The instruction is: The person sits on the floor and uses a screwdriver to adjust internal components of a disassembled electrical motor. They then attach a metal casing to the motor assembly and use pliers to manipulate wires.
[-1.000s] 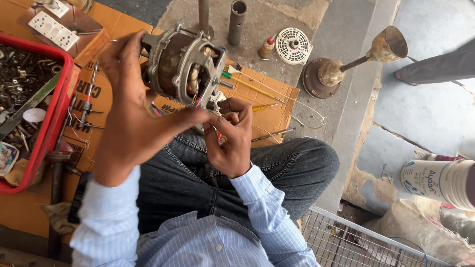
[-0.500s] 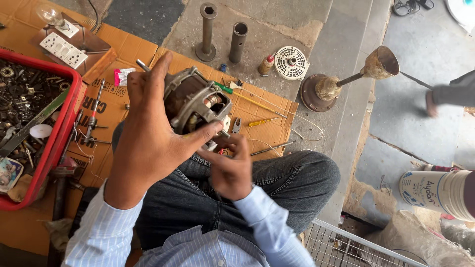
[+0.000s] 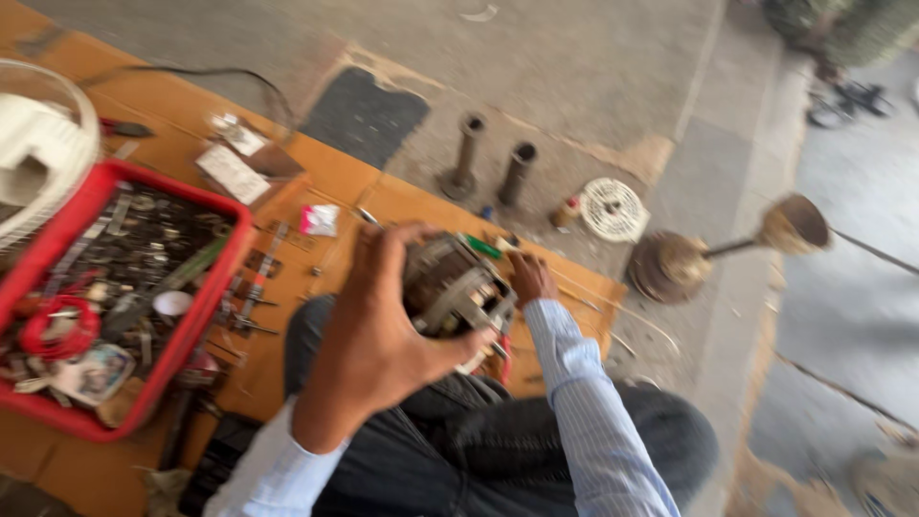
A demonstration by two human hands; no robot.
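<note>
My left hand (image 3: 378, 330) grips a small grey electric motor (image 3: 450, 287) from the near side and holds it above my lap. Copper windings and a metal frame show on the motor. My right hand (image 3: 529, 276) reaches past the motor's right side and lies low over the orange board (image 3: 316, 182). A green-handled screwdriver (image 3: 483, 247) lies just left of its knuckles. Blur hides whether the fingers hold anything. My legs in dark jeans fill the bottom middle.
A red tray (image 3: 206, 316) full of small metal parts and tools sits at the left, with a white fan guard (image 3: 38, 144) behind it. Two upright metal tubes (image 3: 464, 163), a white round grille (image 3: 613, 209) and a rusty stand base (image 3: 670, 263) stand on the concrete beyond the board.
My right hand has left the underside of the motor and stretched forward to the board. The left hand still holds the motor, now lower. The view has swung to the left.
</note>
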